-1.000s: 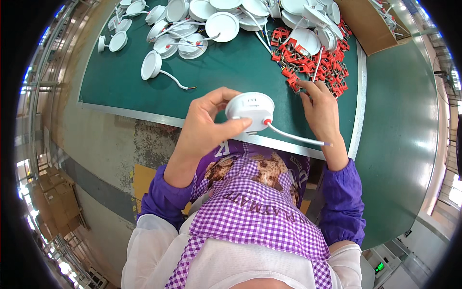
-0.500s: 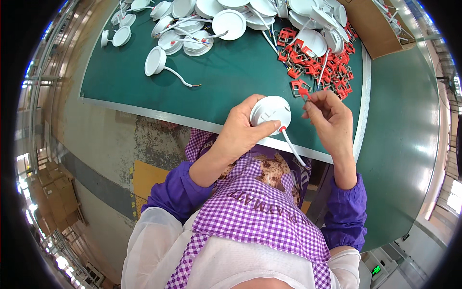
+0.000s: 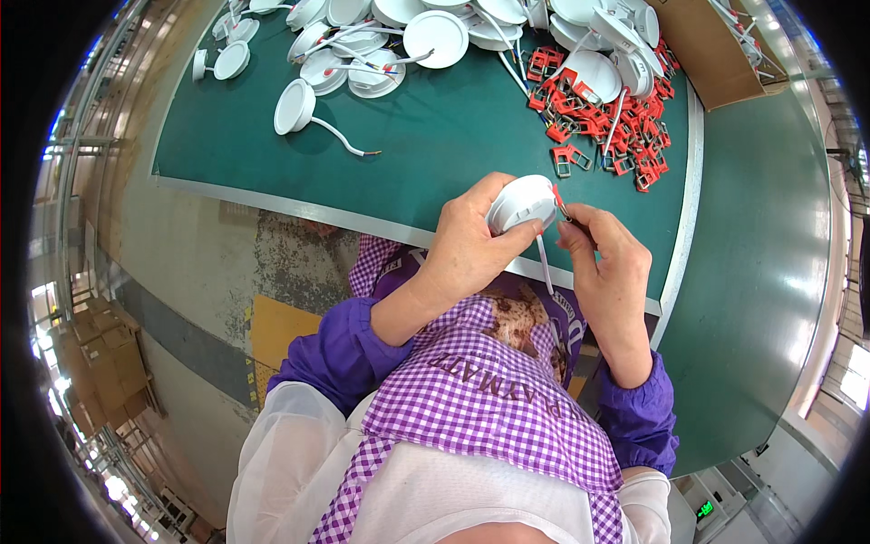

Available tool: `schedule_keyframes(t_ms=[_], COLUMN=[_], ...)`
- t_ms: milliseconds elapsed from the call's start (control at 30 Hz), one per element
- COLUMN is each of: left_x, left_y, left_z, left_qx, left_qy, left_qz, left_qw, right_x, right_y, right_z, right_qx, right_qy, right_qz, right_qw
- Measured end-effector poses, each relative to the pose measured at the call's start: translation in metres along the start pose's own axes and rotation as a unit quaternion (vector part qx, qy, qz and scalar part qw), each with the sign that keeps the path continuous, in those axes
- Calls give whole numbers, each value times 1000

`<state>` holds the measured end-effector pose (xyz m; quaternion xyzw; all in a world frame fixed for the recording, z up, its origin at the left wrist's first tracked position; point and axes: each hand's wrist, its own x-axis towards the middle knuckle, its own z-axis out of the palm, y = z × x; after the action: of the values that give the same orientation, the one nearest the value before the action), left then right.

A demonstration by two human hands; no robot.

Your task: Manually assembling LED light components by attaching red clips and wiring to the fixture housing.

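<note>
My left hand (image 3: 473, 238) is closed around a round white light fitting (image 3: 523, 201), tilted above the table's front edge. A short white cable (image 3: 545, 265) hangs from the fitting's lower side. Pinched in my right hand (image 3: 605, 258) is a small red clip with a metal spring (image 3: 559, 199). The red part meets the fitting's right rim; whether it is seated there I cannot tell. Beyond my right hand lies a heap of similar red clips (image 3: 642, 127), with one pair (image 3: 569, 160) at its near edge.
Several white light fittings with cables (image 3: 435, 40) are piled along the far side of the green table (image 3: 227, 136). One fitting (image 3: 294, 107) lies apart at the left. A cardboard box (image 3: 716, 54) stands at the far right, beside another green surface (image 3: 761, 236).
My right hand has come away from the clip heap toward me, carrying a red clip to the fitting's rim. My left hand has shifted slightly right and tilted the fitting.
</note>
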<state>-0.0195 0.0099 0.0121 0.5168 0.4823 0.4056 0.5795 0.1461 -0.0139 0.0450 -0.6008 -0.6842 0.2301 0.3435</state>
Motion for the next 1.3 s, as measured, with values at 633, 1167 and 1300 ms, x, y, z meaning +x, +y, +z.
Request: schedule_keyframes(t_ms=[633, 1167, 1300], left_x=[3, -7, -10], left_y=[3, 30, 29], left_z=[-13, -4, 0], left_qx=[14, -35, -59], left_qy=[-76, -182, -189], left_qz=[39, 109, 103], left_qw=[996, 977, 975], right_x=[-5, 1, 4], right_y=[9, -10, -1], right_z=[14, -52, -55], right_qx=[-4, 298, 326], right_qy=[59, -118, -137], right_qz=[-57, 162, 162], right_qw=[997, 933, 921])
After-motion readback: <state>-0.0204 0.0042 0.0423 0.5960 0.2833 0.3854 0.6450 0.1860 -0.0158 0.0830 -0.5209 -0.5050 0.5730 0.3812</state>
